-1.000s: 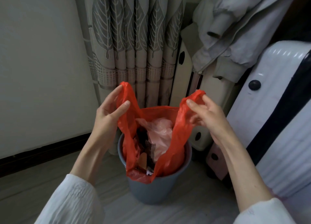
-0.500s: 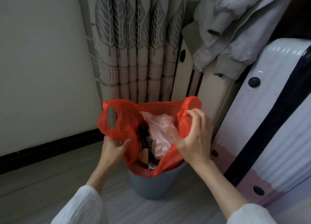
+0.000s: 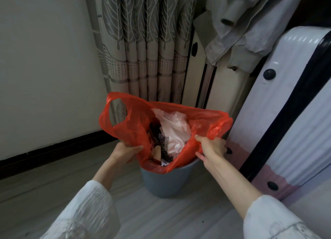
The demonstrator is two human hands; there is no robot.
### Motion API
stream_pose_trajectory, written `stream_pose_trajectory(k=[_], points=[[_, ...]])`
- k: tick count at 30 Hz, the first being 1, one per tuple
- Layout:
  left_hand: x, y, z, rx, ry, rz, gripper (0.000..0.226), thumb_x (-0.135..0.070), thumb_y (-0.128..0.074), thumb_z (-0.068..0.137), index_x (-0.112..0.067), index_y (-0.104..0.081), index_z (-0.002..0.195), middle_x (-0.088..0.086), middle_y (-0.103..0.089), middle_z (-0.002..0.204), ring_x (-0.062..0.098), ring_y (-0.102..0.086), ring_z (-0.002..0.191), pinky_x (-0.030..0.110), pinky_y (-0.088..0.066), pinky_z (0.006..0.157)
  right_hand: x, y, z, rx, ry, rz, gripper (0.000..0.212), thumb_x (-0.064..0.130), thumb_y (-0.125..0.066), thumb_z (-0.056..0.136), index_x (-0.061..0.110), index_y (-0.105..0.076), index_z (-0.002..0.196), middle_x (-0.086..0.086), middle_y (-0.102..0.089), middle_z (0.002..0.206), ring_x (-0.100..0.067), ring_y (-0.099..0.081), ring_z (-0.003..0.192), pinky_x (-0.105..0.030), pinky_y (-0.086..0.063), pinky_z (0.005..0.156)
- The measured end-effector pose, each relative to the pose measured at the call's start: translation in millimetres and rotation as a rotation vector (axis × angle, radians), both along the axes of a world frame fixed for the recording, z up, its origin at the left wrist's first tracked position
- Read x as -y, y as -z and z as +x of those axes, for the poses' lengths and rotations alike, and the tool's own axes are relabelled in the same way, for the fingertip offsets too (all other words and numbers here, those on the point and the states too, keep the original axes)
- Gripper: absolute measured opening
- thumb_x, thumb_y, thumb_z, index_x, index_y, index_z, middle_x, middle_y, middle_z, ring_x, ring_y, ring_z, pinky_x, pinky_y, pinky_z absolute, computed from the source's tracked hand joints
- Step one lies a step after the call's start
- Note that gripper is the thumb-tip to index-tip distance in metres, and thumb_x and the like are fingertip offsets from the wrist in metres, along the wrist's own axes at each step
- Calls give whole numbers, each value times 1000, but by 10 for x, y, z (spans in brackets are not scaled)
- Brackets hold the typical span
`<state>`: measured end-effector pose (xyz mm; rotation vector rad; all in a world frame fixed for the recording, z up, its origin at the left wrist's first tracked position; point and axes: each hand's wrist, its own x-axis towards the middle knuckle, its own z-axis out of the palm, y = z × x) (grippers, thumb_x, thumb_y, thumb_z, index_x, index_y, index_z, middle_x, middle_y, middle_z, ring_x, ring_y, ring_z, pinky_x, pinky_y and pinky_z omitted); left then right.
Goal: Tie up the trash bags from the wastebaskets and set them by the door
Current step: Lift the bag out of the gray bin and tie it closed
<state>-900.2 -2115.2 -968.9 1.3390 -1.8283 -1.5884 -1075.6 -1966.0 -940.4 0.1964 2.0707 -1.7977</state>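
with the red trash bag (image 3: 136,124) seated in the grey wastebasket (image 3: 165,181), left hand (image 3: 125,151) and right hand (image 3: 212,147) each pinching its sides, the thin film could tear or spill the wrappers (image 3: 162,142) if yanked unevenly.

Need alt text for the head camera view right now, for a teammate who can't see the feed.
Two hands grip the sides of an open red trash bag that sits in a grey wastebasket on the floor: the left hand on its left side, the right hand on its right. The bag is untied, with pale plastic and dark wrappers inside; a leaf-patterned curtain hangs behind and a white suitcase stands at right.
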Motion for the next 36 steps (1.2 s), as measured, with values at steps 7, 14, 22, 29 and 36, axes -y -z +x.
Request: stream_pose_trajectory(k=[7, 14, 22, 29, 36], points=[[-57, -171, -36, -100, -104, -5, 11, -10, -48, 91, -12, -54, 81, 12, -61, 71, 21, -62, 48, 30, -54, 40, -145, -67, 23, -214, 17, 221, 53, 14, -74, 72, 4, -48, 117, -20, -46, 131, -36, -48, 119, -39, -42, 97], [42, -314, 41, -168, -155, 63, 9, -8, -49, 90, 0, -53, 92, 15, -61, 62, 15, -59, 37, 25, -52, 37, -224, -121, 34, 119, -257, 36, 39, 2, -64, 79, 0, -53, 117, -17, -63, 106, -29, -62, 89, -41, -53, 71], [116, -368, 53, -206, -214, -184, 13, -20, -59, 84, -9, -62, 78, 12, -67, 69, 19, -64, 51, 30, -57, 57, -130, -658, 10, -109, -202, -366, 15, -1, -53, 87, 12, -52, 80, -8, -59, 78, -18, -62, 72, -30, -54, 64], [-1, -618, -15, -394, -147, -295, 11, -17, -57, 86, -12, -58, 76, 9, -60, 58, 12, -57, 41, 20, -48, 41, 4, -820, 15, -246, -289, -557, 9, 6, -58, 87, 14, -59, 91, -4, -63, 84, -16, -63, 82, -33, -52, 86], [24, -463, -44, -453, -157, -448, 13, -23, -65, 81, -17, -54, 84, 3, -64, 84, 14, -60, 77, 22, -50, 71, 102, -516, 122, -660, -231, -26, 65, 34, -74, 73, 13, -41, 125, -4, -55, 122, -19, -55, 108, -34, -44, 96]])
